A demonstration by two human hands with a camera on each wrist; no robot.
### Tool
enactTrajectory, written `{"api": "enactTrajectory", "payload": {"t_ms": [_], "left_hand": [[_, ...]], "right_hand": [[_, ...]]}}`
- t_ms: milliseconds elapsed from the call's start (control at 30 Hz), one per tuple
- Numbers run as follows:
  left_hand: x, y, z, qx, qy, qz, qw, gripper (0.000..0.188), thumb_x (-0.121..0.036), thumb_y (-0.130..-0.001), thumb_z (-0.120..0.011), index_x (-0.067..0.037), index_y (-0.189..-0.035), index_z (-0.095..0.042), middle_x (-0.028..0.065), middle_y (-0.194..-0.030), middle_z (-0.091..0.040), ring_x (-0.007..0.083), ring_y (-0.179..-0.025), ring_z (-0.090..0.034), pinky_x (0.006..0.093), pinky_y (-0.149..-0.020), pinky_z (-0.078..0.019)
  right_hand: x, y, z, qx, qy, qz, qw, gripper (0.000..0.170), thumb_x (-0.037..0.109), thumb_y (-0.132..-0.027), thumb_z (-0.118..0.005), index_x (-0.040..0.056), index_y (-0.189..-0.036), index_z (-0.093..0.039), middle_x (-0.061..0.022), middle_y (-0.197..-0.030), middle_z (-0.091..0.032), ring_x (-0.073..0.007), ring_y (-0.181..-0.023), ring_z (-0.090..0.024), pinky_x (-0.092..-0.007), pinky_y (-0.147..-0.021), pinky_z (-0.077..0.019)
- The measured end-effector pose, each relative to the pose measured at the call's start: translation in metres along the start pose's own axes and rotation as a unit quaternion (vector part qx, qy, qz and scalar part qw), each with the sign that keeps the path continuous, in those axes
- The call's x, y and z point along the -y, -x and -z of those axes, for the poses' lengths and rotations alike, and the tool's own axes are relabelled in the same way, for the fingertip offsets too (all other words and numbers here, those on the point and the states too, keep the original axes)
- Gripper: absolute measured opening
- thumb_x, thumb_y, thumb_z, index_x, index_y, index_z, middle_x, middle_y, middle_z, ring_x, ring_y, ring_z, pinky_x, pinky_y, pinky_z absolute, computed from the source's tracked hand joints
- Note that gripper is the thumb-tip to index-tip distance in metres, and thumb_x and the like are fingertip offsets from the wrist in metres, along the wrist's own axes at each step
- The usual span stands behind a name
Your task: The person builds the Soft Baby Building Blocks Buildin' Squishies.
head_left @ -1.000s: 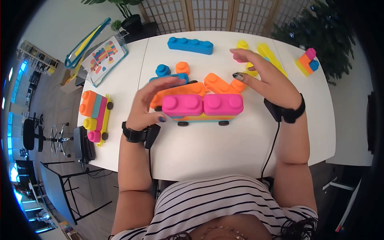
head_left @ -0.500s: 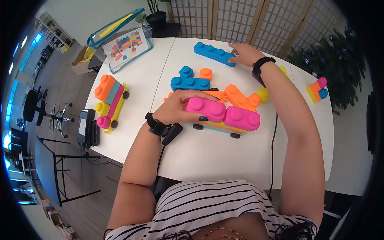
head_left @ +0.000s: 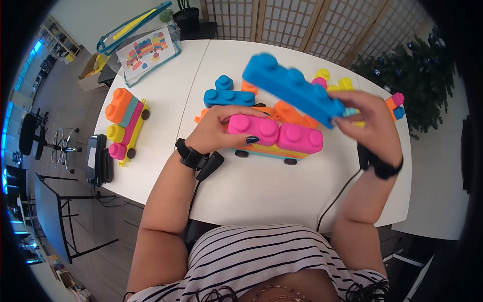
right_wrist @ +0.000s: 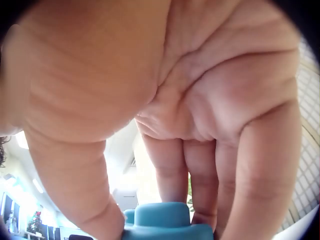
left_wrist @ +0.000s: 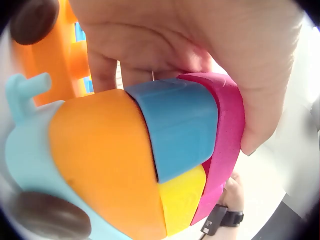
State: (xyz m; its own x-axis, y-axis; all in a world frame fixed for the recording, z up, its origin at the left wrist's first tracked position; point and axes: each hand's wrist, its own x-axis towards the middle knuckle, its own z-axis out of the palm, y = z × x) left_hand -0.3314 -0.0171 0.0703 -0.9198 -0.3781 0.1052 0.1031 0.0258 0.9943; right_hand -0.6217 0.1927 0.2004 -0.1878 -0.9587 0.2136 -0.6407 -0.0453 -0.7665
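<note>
A stack of toy building blocks on a light blue wheeled base (left_wrist: 30, 145) stands in front of the person, with orange, blue and yellow layers. Two pink blocks, the left one (head_left: 254, 130) and the right one (head_left: 301, 139), form its top. The left hand (head_left: 209, 132) grips the left pink block, thumb on the near side and fingers on the far side. In the right hand (head_left: 375, 121), a long blue block (head_left: 294, 88) with a row of studs is pinched by one end. It hangs tilted in the air above the table, beyond the stack. The right wrist view shows its end (right_wrist: 162, 217) between thumb and fingers.
Behind the stack lie a shorter blue block (head_left: 229, 98) and orange pieces (head_left: 287, 113). Yellow blocks (head_left: 344, 84) lie at the back right. A yellow wheeled stack (head_left: 133, 131) stands at the left, near a black case (head_left: 98, 158). A clear bag (head_left: 173, 48) with a picture card stands at the back left.
The right hand reached to the back of the table, took hold of the long blue block and lifted it toward the person. The left hand moved onto the left pink block.
</note>
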Motion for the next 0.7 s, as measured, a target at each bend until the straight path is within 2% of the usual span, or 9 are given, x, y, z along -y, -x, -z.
{"api": "enactTrajectory", "payload": {"t_ms": [100,233,433,533,700], "left_hand": [[0.001,-0.002,-0.001,-0.003,-0.053,-0.045,0.998,0.054,-0.012,-0.089,-0.091,-0.006,-0.141,-0.077,0.0061,-0.135,-0.079,0.0190,-0.121,-0.074,0.0374,-0.110,-0.0609],[0.007,0.002,0.000,-0.019,-0.110,-0.055,0.992,0.058,-0.013,-0.087,-0.095,-0.006,-0.141,-0.076,0.0054,-0.134,-0.079,0.0180,-0.122,-0.074,0.0381,-0.114,-0.0575],[0.009,0.005,0.005,-0.008,-0.042,-0.027,0.999,0.063,-0.013,-0.083,-0.099,-0.004,-0.141,-0.074,0.0049,-0.133,-0.079,0.0171,-0.122,-0.073,0.0376,-0.113,-0.0577],[0.006,0.005,0.006,-0.004,-0.076,-0.035,0.997,0.067,-0.013,-0.083,-0.100,-0.004,-0.143,-0.073,0.0057,-0.135,-0.079,0.0177,-0.124,-0.073,0.0380,-0.113,-0.0578],[-0.001,0.004,0.000,-0.019,-0.050,-0.017,0.998,0.070,-0.014,-0.083,-0.100,-0.003,-0.147,-0.071,0.0078,-0.139,-0.078,0.0196,-0.127,-0.073,0.0396,-0.116,-0.0567]], "right_hand": [[0.031,0.032,0.004,0.069,0.054,0.041,0.995,0.053,-0.002,-0.083,-0.084,0.0028,-0.135,-0.078,-0.0159,-0.122,-0.080,-0.0273,-0.109,-0.079,-0.0364,-0.093,-0.0669],[0.030,0.042,-0.011,0.051,0.091,0.068,0.992,0.050,-0.001,-0.084,-0.086,0.0033,-0.132,-0.077,-0.0170,-0.122,-0.080,-0.0328,-0.106,-0.078,-0.0367,-0.096,-0.0645],[0.023,0.038,-0.017,0.043,0.096,0.086,0.991,0.052,-0.002,-0.083,-0.085,0.0054,-0.134,-0.077,-0.0166,-0.124,-0.079,-0.0344,-0.109,-0.076,-0.0378,-0.096,-0.0617],[0.023,0.035,-0.017,0.050,0.133,0.116,0.983,0.052,-0.002,-0.085,-0.082,0.0071,-0.136,-0.077,-0.0150,-0.124,-0.075,-0.0326,-0.111,-0.073,-0.0376,-0.097,-0.0593],[0.022,0.027,-0.022,0.074,0.111,0.087,0.987,0.049,0.000,-0.089,-0.080,0.0089,-0.137,-0.077,-0.0119,-0.121,-0.070,-0.0308,-0.108,-0.071,-0.0369,-0.096,-0.0575]]}}
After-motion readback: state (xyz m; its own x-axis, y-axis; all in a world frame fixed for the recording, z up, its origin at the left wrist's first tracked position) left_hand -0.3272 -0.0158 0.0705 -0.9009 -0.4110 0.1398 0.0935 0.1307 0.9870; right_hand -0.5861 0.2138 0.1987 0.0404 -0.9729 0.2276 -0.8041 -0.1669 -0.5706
